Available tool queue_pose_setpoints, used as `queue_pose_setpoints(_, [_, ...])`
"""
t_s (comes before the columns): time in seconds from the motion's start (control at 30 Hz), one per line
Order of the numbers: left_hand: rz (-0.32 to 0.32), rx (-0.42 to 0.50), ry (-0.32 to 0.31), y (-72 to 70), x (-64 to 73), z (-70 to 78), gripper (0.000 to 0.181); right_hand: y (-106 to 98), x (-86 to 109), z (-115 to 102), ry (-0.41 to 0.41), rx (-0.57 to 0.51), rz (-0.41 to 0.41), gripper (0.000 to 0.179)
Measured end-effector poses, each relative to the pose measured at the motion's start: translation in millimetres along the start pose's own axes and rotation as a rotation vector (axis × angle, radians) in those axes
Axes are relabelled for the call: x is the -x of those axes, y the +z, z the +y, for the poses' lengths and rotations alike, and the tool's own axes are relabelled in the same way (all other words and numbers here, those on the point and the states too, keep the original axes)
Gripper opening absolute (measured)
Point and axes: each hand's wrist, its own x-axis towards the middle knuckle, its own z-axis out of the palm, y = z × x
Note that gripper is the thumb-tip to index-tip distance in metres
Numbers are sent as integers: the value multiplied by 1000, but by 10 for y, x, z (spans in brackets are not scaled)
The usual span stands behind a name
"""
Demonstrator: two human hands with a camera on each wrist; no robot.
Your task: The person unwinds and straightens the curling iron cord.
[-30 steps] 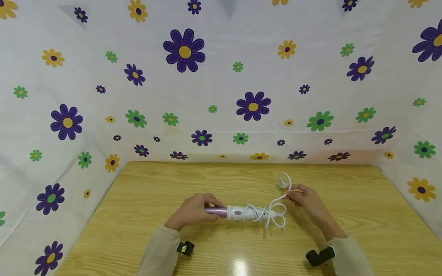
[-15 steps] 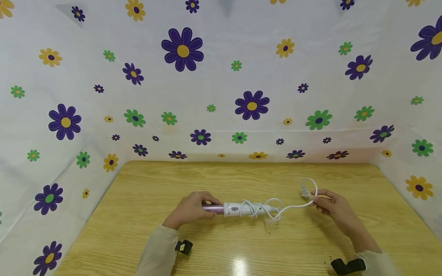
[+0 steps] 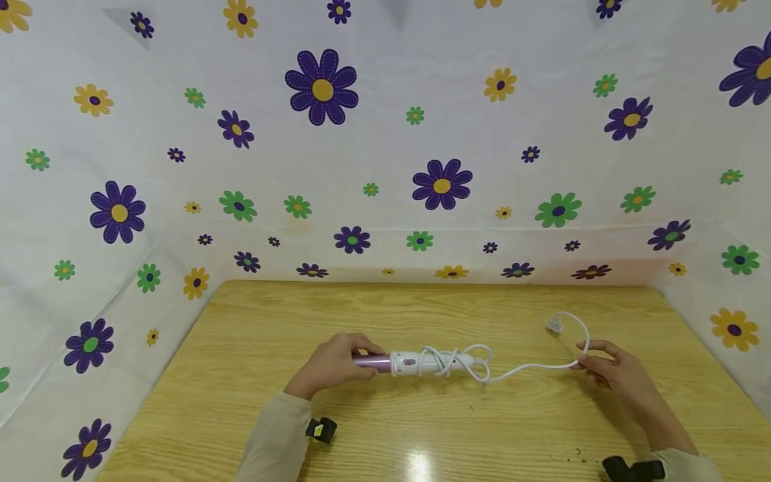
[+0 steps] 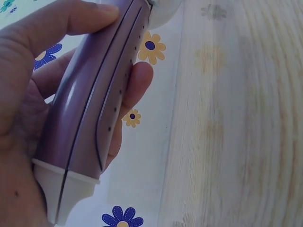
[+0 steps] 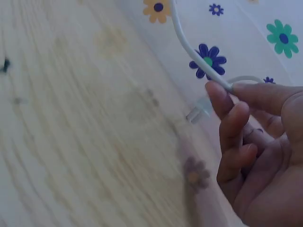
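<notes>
While the left hand grips the purple barrel of the hair curler with fingers and thumb curled round it, the right hand pinches the white cord between thumb and forefinger near its plug. The curler lies level just above the tabletop, about midway between the left and right edges and nearer the front edge. Several turns of cord remain looped round the white handle, and a loose length runs rightward to the pinching fingers.

Judgement: the step in hand is unwinding the cord from the handle, and it is partly done. The next move calls for the right hand to carry the cord round the handle to free the remaining loops, with the left holding the barrel steady.

Flower-patterned sheeting closes the far edge and both side edges. Nothing on the tabletop obstructs either hand; the loops may snag on one another.
</notes>
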Motion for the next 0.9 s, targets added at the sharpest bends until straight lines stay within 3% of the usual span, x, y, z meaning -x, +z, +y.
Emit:
queue_pose_setpoints(0.1, [-9, 11, 6, -2, -5, 0, 30, -18, -22, 26, 91, 29, 15, 9])
queue_pose_setpoints(0.2, [-22, 18, 10, -1, -11, 0, 30, 0, -37, 27, 142, 72, 17, 26])
queue_pose_setpoints(0.33, [-30, 9, 9, 2, -10, 5, 30, 43, -39, 6, 165, 91, 16, 44])
queue_pose_setpoints(0.5, [-34, 19, 15, 3, -3, 8, 30, 79, -23, -13, 190, 85, 34, 44])
queue_pose_setpoints(0.73, [-24, 12, 26, 3, -2, 8, 31, 134, 81, -160, 161, 104, 72, 36])
queue_pose_setpoints(0.83, [-24, 8, 33, 4, 4, 16, 31, 250, 143, -230, 159, 122, 16, 40])
queue_pose_setpoints(0.9, [-24, 7, 29, 4, 12, 20, 31, 371, 180, -257, 154, 107, -80, 46])
